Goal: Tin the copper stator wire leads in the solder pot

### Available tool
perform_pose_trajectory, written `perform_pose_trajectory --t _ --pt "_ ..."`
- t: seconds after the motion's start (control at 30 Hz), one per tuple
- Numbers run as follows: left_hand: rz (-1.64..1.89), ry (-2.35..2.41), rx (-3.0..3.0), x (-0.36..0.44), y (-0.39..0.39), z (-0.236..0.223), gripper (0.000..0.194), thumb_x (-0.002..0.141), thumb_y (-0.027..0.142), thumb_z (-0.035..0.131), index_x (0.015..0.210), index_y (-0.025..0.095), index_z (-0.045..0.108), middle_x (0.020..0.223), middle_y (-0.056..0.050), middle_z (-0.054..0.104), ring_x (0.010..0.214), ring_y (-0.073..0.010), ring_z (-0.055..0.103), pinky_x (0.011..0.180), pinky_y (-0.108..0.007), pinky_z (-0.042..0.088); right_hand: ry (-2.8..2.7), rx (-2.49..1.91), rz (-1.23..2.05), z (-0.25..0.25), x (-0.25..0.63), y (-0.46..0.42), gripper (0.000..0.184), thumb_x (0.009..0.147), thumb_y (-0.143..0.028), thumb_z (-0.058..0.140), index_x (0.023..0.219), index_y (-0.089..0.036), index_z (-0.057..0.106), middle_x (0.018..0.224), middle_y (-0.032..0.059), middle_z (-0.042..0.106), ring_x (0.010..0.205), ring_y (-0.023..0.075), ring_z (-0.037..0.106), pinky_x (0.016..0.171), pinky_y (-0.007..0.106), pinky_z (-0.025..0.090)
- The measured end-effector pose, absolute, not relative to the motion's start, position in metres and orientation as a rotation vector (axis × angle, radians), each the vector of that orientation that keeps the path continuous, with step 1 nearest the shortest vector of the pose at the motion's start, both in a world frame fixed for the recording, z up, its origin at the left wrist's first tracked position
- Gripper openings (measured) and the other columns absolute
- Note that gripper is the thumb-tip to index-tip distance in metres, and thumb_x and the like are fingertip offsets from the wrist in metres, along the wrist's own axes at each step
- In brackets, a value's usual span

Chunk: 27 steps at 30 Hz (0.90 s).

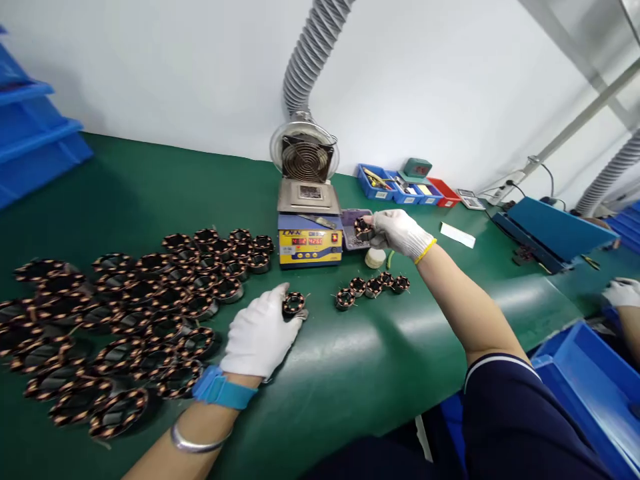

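Note:
My left hand (260, 333), in a white glove with a blue wrist strap, is closed around a small round copper-wound coil (293, 303) just above the green table. My right hand (400, 232), also gloved, pinches another copper-wound coil (362, 229) over a small grey tray (350, 219) beside the blue and yellow solder pot (310, 230). A short row of several coils (373, 289) lies between my hands. A big pile of coils (130, 313) covers the table to the left of my left hand.
A round fan on a ribbed grey exhaust hose (305, 153) stands behind the solder pot. Small blue and red bins (405, 187) sit at the back right. Blue crates (30, 133) stand far left. Another person's gloved hand (623, 292) shows at the right edge.

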<state>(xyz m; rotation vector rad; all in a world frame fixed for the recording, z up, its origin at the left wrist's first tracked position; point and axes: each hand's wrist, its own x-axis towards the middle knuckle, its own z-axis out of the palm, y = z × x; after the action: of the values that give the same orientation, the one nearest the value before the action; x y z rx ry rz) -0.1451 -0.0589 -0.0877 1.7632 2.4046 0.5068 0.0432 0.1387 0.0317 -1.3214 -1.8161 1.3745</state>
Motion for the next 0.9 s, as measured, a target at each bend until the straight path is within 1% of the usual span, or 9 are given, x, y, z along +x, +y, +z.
perform_pose_trajectory --t 0.17,0.33,0.4,0.5,0.6,0.67,0.7,0.8,0.9 --pt "0.528 2.346 1.734 -0.148 -0.059 -0.089 0.055 0.085 0.049 0.045 0.130 0.017 0.051 0.117 -0.019 0.063 0.093 -0.0389 0.065 0.070 -0.047 0.050 -1.772 -1.542 1.286 0.016 0.144 0.125 0.018 0.077 -0.035 0.064 0.080 -0.017 0.064 0.062 -0.0001 0.066 0.050 0.0099 0.059 0.052 0.022 0.053" --pt "0.497 2.316 1.777 -0.147 -0.058 -0.086 0.066 0.080 0.060 0.049 0.132 0.021 0.050 0.112 -0.019 0.066 0.088 -0.0390 0.066 0.065 -0.046 0.049 -1.981 -2.026 0.951 -0.007 0.208 0.115 0.022 0.075 -0.026 0.058 0.090 -0.017 0.072 0.075 0.0037 0.072 0.063 0.0128 0.066 0.061 0.021 0.054" --pt "0.402 2.295 1.820 -0.146 -0.058 -0.083 0.069 0.077 0.065 0.049 0.131 0.022 0.052 0.110 -0.018 0.066 0.089 -0.0398 0.065 0.067 -0.046 0.049 -2.032 -2.128 0.902 -0.019 0.213 0.113 0.027 0.075 -0.025 0.056 0.096 -0.018 0.072 0.074 0.0028 0.072 0.065 0.0126 0.067 0.064 0.020 0.053" --pt "0.332 2.306 1.848 -0.143 -0.060 -0.081 0.062 0.076 0.066 0.049 0.120 0.024 0.062 0.105 -0.014 0.067 0.090 -0.0382 0.065 0.071 -0.045 0.049 -2.216 -2.156 0.767 -0.027 0.207 0.110 0.032 0.077 -0.028 0.054 0.103 -0.022 0.072 0.079 0.0018 0.072 0.075 0.0154 0.067 0.072 0.023 0.051" --pt "0.428 2.323 1.812 -0.142 -0.061 -0.084 0.052 0.075 0.063 0.053 0.108 0.025 0.068 0.097 -0.009 0.068 0.088 -0.0333 0.065 0.074 -0.041 0.049 -2.359 -2.097 0.343 -0.020 0.187 0.101 0.033 0.078 -0.038 0.055 0.105 -0.026 0.071 0.100 0.0058 0.071 0.096 0.0251 0.065 0.083 0.034 0.050" --pt "0.585 2.317 1.742 -0.142 -0.062 -0.088 0.050 0.074 0.060 0.057 0.106 0.024 0.069 0.096 -0.008 0.068 0.090 -0.0300 0.065 0.076 -0.037 0.049 -2.243 -1.979 0.206 -0.012 0.165 0.087 0.036 0.079 -0.042 0.055 0.109 -0.027 0.069 0.110 0.0083 0.069 0.102 0.0279 0.064 0.086 0.039 0.049" --pt "0.680 2.298 1.703 -0.142 -0.062 -0.090 0.049 0.074 0.059 0.058 0.106 0.024 0.068 0.097 -0.007 0.067 0.092 -0.0284 0.065 0.077 -0.035 0.050 -2.184 -1.885 0.267 -0.010 0.150 0.076 0.036 0.080 -0.043 0.055 0.110 -0.027 0.068 0.110 0.0085 0.069 0.100 0.0270 0.064 0.086 0.039 0.050" --pt "0.935 2.198 1.657 -0.141 -0.063 -0.093 0.049 0.072 0.054 0.063 0.109 0.022 0.066 0.100 -0.006 0.066 0.094 -0.0249 0.064 0.079 -0.032 0.051 -2.256 -1.469 0.883 -0.013 0.096 0.039 0.036 0.077 -0.042 0.063 0.111 -0.030 0.068 0.103 0.0044 0.071 0.091 0.0231 0.067 0.081 0.037 0.054" --pt "1.068 2.099 1.731 -0.138 -0.067 -0.092 0.050 0.069 0.045 0.067 0.111 0.019 0.064 0.100 -0.007 0.065 0.094 -0.0246 0.064 0.082 -0.033 0.051 -2.278 -1.168 1.225 -0.035 0.041 0.014 0.058 0.065 -0.036 0.077 0.122 -0.033 0.062 0.103 0.0014 0.071 0.092 0.0231 0.068 0.082 0.038 0.055"
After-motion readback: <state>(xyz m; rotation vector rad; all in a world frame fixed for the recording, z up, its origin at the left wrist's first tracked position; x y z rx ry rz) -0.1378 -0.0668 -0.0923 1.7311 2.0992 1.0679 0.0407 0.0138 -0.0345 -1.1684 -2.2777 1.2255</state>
